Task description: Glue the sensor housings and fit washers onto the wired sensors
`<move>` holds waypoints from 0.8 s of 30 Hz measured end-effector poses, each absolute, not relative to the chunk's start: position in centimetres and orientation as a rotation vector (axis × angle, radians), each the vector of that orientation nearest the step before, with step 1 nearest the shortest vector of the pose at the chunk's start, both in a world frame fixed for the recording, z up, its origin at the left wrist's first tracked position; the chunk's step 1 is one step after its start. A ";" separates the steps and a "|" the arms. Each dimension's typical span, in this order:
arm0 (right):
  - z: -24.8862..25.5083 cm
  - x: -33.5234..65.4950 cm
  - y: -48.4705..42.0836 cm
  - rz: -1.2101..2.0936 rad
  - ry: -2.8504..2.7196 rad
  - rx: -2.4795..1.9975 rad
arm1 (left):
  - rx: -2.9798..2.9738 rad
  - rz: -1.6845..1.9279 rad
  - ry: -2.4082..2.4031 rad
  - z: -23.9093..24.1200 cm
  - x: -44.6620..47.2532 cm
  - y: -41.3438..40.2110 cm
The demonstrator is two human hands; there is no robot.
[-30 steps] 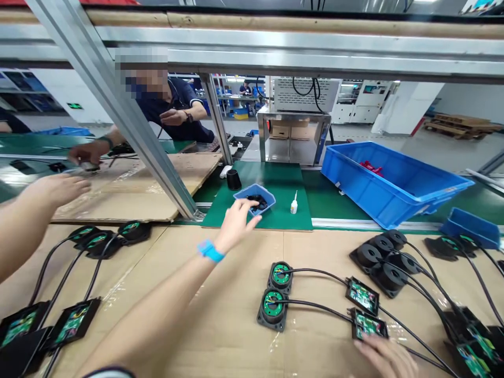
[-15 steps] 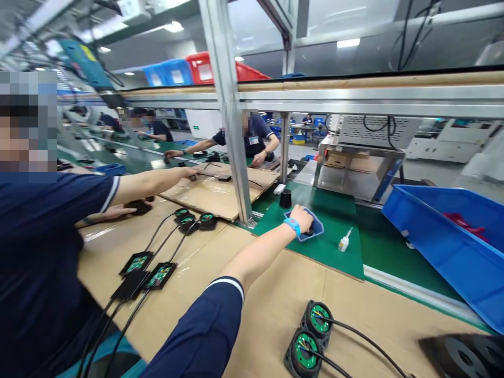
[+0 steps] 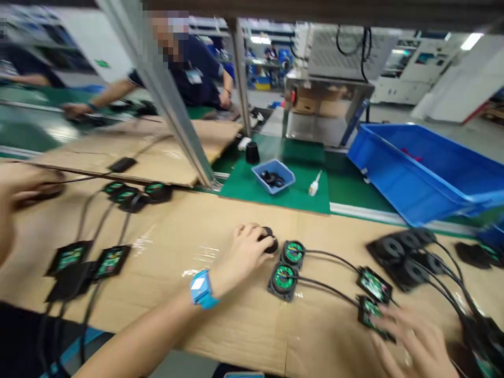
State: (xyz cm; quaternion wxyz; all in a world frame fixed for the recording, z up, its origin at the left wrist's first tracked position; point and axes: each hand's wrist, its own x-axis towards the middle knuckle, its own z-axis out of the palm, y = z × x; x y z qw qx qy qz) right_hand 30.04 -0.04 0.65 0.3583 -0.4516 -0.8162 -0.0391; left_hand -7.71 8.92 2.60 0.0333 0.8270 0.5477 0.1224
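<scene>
My left hand (image 3: 244,253), with a blue wristband, is closed on small black ring parts (image 3: 270,242) and holds them just left of two round black housings with green boards (image 3: 288,265) on the cardboard sheet (image 3: 220,220). Black cables run from those housings to two small rectangular circuit boards (image 3: 372,296). My right hand (image 3: 409,341) lies at the lower right, fingers spread, touching the nearer board; it is blurred. A small blue tray (image 3: 274,177) with more black rings sits on the green mat behind.
A glue bottle (image 3: 314,185) and a black cup (image 3: 252,153) stand by the tray. A large blue bin (image 3: 417,168) is at the right, black housings (image 3: 405,254) before it. A metal post (image 3: 173,110) slants down. A co-worker's hand (image 3: 23,184) is at left; another person works opposite.
My left hand left the small blue tray and came back to the cardboard with black rings in it, beside the two round housings. The view swung back down and my right hand reappeared.
</scene>
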 end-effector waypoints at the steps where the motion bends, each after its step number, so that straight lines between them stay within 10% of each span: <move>1: 1.9 29.7 1.3 -0.102 -2.144 -1.142 | 2.531 0.373 1.650 1.5 -7.9 7.9; 12: 2.8 20.6 25.9 0.534 -1.818 -1.567 | 2.429 0.485 1.585 -2.5 -11.6 8.3; 24: 0.0 16.1 32.6 0.748 -1.622 -1.737 | 2.342 0.754 1.778 -3.3 -10.8 10.2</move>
